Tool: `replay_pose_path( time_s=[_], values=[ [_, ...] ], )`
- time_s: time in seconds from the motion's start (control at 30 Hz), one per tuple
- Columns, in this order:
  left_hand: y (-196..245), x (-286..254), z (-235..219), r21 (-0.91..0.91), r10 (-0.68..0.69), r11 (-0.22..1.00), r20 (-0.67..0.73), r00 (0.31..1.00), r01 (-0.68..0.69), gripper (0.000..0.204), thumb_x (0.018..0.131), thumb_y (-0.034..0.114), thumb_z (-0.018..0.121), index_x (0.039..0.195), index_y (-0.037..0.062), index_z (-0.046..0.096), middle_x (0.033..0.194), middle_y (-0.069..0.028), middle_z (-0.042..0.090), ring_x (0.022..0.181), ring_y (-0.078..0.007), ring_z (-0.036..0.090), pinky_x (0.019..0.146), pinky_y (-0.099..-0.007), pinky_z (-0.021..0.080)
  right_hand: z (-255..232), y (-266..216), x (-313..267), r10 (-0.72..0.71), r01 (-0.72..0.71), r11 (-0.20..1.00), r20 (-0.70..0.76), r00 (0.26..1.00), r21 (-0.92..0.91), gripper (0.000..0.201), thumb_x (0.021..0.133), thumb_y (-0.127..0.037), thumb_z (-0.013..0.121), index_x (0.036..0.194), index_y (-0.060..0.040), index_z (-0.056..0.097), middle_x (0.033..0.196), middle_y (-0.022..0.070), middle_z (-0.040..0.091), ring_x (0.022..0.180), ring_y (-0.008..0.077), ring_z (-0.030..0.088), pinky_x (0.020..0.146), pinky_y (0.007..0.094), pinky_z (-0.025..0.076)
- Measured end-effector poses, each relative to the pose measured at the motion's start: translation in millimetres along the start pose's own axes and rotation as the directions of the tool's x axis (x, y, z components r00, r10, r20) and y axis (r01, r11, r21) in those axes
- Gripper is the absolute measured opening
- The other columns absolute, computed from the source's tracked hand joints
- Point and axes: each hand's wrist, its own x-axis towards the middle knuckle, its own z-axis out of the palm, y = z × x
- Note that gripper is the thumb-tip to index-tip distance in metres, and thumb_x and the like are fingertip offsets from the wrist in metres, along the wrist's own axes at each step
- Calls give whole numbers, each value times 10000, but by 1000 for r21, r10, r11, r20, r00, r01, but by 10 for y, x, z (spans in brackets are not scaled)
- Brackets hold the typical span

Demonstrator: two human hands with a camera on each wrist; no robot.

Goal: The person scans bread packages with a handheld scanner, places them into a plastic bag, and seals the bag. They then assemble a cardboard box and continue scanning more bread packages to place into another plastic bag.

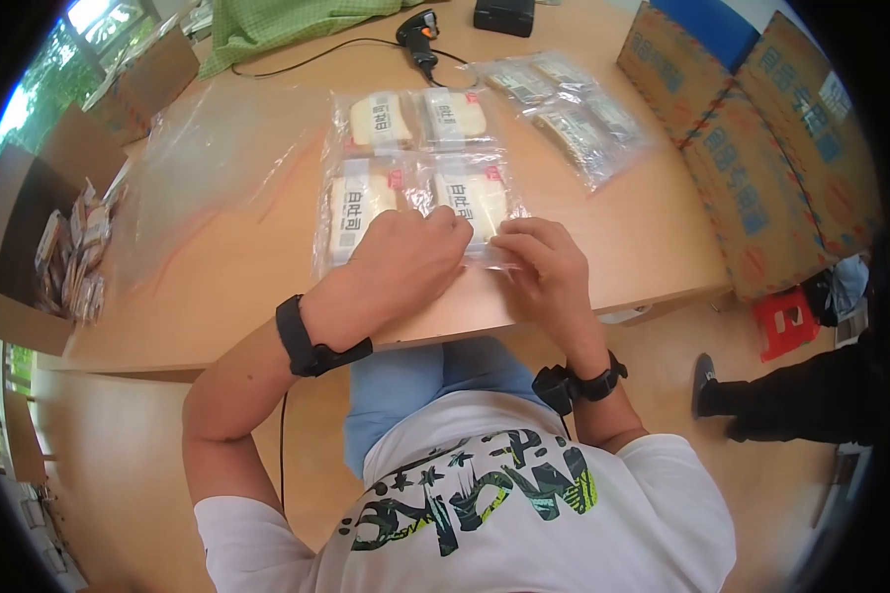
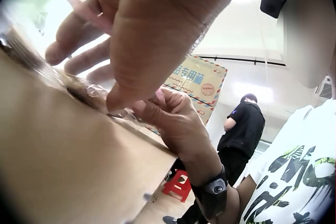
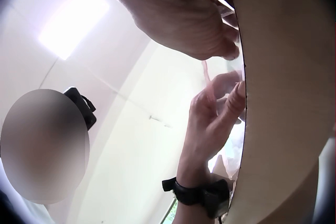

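Observation:
A clear plastic bag [image 1: 420, 153] lies flat on the table, with several white packs of sliced bread [image 1: 378, 121] in two rows inside. Over its near edge, the left hand [image 1: 396, 267] has curled fingers and grips the film beside the lower right pack. The right hand [image 1: 549, 259] pinches the near right corner. From the left wrist, the left hand's [image 2: 152, 35] thumb meets the bag edge close to the right hand [image 2: 181, 121], which holds a pink strip. In the right wrist view the left hand [image 3: 207, 124] is below the right hand [image 3: 184, 19]; film partly hides its fingers.
An empty-looking clear bag [image 1: 203, 163] lies left, near an open carton [image 1: 15, 262] of small packets. Another filled bag [image 1: 578, 119], a scanner [image 1: 420, 42] and green cloth [image 1: 277, 28] lie farther back. Cartons [image 1: 742, 168] stand right; a person [image 2: 244, 129] stands beyond.

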Motion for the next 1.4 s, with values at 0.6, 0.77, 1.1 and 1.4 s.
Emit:
replay_pose_path(
  time_s=[0.6, 0.77, 1.1, 1.4],
  values=[
    [-96, -46, 21, 56, 196, 980, -53, 979, -193, 116, 794, 72, 561, 895, 46, 510, 772, -79, 568, 689, -252, 644, 559, -356, 505, -284, 283, -191, 155, -160, 980, -50, 987, -119, 224, 720, -15, 695, 931, -84, 715, 804, 67, 604, 683, 205, 571, 595, 299, 467],
    [-162, -321, -89, -6, 166, 986, 30, 986, -166, 192, 776, 100, 604, 946, 58, 526, 852, -79, 563, 838, -240, 627, 641, -359, 502, -369, 253, -182, 220, -221, 975, -63, 974, -16, 163, 711, -23, 652, 845, -88, 717, 777, 54, 602, 710, 217, 582, 607, 319, 486],
    [-470, -957, -120, 104, 142, 987, -166, 976, -126, 478, 733, 81, 645, 1203, 63, 558, 1244, -131, 564, 1109, -307, 537, 940, -405, 429, -595, 233, -139, -13, 25, 991, 89, 996, -134, 359, 707, -57, 680, 1060, -122, 684, 1209, 97, 576, 1066, 293, 558, 868, 381, 474],
    [-407, -958, -69, 262, 391, 911, -308, 867, -318, 312, 733, 70, 625, 1042, 21, 628, 1018, -96, 648, 923, -240, 630, 791, -347, 498, -590, 428, -181, -102, 113, 990, 125, 987, -83, 351, 686, 68, 655, 1000, -83, 704, 1051, 99, 656, 980, 272, 613, 827, 360, 498]
  ],
)
